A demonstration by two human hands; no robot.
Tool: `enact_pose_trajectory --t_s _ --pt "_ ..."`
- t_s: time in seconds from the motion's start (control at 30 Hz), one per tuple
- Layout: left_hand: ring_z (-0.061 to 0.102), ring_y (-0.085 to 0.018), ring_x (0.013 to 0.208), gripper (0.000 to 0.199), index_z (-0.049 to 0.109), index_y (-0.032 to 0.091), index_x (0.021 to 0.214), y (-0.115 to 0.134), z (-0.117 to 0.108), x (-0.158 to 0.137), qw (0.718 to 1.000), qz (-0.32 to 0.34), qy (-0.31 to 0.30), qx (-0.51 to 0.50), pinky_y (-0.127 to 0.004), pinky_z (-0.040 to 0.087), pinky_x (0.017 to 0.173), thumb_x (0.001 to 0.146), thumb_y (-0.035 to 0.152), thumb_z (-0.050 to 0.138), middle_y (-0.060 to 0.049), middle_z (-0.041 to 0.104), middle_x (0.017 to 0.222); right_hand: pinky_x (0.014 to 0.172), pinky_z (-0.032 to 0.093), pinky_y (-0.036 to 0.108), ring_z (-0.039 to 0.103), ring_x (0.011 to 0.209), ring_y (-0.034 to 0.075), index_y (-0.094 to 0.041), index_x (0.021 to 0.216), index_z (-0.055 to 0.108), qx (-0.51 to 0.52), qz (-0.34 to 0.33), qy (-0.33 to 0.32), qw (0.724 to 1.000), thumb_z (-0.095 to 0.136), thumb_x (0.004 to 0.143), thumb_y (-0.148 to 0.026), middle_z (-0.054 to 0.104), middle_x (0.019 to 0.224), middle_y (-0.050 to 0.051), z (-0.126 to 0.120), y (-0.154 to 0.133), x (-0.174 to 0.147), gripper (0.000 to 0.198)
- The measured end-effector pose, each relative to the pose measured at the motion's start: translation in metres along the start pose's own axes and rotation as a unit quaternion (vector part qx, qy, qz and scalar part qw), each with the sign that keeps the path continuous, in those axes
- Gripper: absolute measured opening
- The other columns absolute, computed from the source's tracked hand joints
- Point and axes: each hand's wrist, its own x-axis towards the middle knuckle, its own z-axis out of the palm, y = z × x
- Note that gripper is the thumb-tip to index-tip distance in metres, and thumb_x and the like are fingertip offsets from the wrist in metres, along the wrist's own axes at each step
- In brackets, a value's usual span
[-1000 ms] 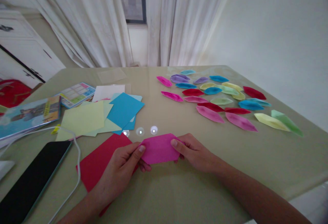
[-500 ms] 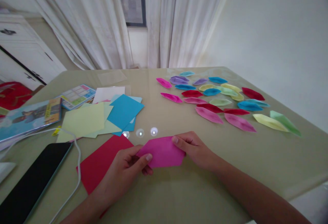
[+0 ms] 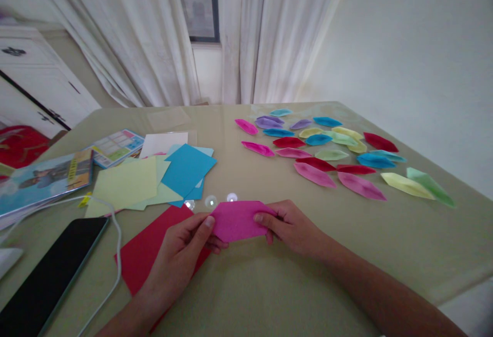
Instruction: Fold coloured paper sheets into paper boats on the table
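Observation:
A folded piece of magenta paper [image 3: 239, 222] is held up level between both hands, its corners folded in to a long many-sided shape. My left hand [image 3: 192, 239] pinches its left end, thumb on top and fingers beneath. At the right end my right hand [image 3: 283, 224] grips it the same way. Beneath my left hand and forearm lies a red paper sheet [image 3: 144, 252], partly covered by them. Past the hands, on the right of the table, rest several folded paper boats, among them a pink one [image 3: 315, 174] and a red one [image 3: 380, 142].
Blue sheets [image 3: 188, 170] and pale yellow sheets [image 3: 125, 185] lie in a pile on the left. A black phone [image 3: 50, 275] with a white cable [image 3: 118, 239] over its edge is at the lower left. A picture-covered booklet [image 3: 46, 180] lies behind the phone.
Both hands have turned the magenta paper slightly and raised it a little. My left thumb has shifted towards the paper's upper left corner.

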Motion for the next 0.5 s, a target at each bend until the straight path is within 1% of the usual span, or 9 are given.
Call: enact_pose_trajectory --t_s 0.03,0.1,0.17,0.2,0.27,0.33,0.4,0.5 --pt "0.077 -0.018 0.063 0.038 0.079 0.019 0.102 -0.002 0.0 0.0 1.0 0.006 0.007 0.003 -0.024 0.066 0.062 0.097 0.055 0.068 -0.003 0.081 0.075 0.055 0.037 0.023 0.049 0.055 0.011 -0.017 0.065 0.061 0.001 0.001 0.004 1.0 0.059 0.105 -0.054 0.057 0.06 -0.003 0.0 0.001 0.001 0.054" --pt "0.08 -0.018 0.069 0.037 0.075 0.021 0.121 -0.006 -0.002 0.0 0.999 0.026 0.015 0.024 -0.025 0.067 0.066 0.098 0.05 0.069 -0.001 0.083 0.082 0.054 0.034 0.024 0.048 0.057 0.011 -0.018 0.066 0.061 -0.02 -0.008 0.034 0.999 0.064 0.103 -0.051 0.054 0.061 -0.004 -0.001 0.002 0.003 0.049" --pt "0.081 -0.018 0.077 0.045 0.064 0.027 0.141 -0.01 -0.005 0.0 0.996 0.062 0.026 0.061 -0.026 0.068 0.072 0.1 0.044 0.069 -0.001 0.084 0.094 0.056 0.034 0.024 0.05 0.062 0.012 -0.018 0.074 0.065 -0.071 -0.036 0.093 0.992 0.071 0.1 -0.043 0.056 0.066 -0.004 -0.002 0.002 0.005 0.037" --pt "0.082 -0.017 0.08 0.048 0.061 0.029 0.146 -0.012 -0.007 0.0 0.992 0.084 0.032 0.084 -0.026 0.068 0.074 0.1 0.041 0.069 0.0 0.084 0.101 0.057 0.035 0.024 0.051 0.064 0.012 -0.018 0.078 0.068 -0.099 -0.054 0.119 0.986 0.073 0.098 -0.038 0.058 0.069 -0.003 -0.002 0.002 0.005 0.029" --pt "0.082 -0.017 0.083 0.044 0.063 0.032 0.145 -0.016 -0.011 -0.001 0.982 0.127 0.044 0.13 -0.026 0.068 0.076 0.102 0.038 0.068 -0.001 0.083 0.113 0.059 0.037 0.024 0.054 0.067 0.013 -0.019 0.088 0.072 -0.125 -0.078 0.15 0.978 0.075 0.097 -0.032 0.062 0.075 -0.002 -0.004 0.001 0.006 0.016" --pt "0.083 -0.017 0.086 0.037 0.068 0.031 0.139 -0.018 -0.015 -0.002 0.97 0.162 0.057 0.175 -0.025 0.068 0.078 0.103 0.036 0.066 -0.002 0.083 0.116 0.06 0.04 0.025 0.057 0.067 0.013 -0.02 0.097 0.074 -0.115 -0.08 0.154 0.978 0.074 0.098 -0.03 0.067 0.079 -0.002 -0.005 0.0 0.006 0.01" --pt "0.083 -0.017 0.089 0.035 0.07 0.03 0.138 -0.02 -0.017 -0.002 0.96 0.179 0.066 0.205 -0.025 0.068 0.081 0.104 0.035 0.065 -0.003 0.084 0.116 0.062 0.044 0.025 0.06 0.071 0.014 -0.021 0.105 0.074 -0.092 -0.073 0.156 0.981 0.074 0.098 -0.031 0.071 0.085 0.0 -0.005 0.0 0.006 0.012" --pt "0.083 -0.018 0.095 0.038 0.066 0.03 0.141 -0.022 -0.017 -0.004 0.96 0.185 0.068 0.199 -0.027 0.068 0.084 0.104 0.035 0.066 -0.004 0.083 0.118 0.067 0.052 0.027 0.066 0.074 0.015 -0.022 0.116 0.07 -0.038 -0.058 0.15 0.986 0.074 0.098 -0.033 0.074 0.093 0.001 -0.004 0.003 0.006 0.022"
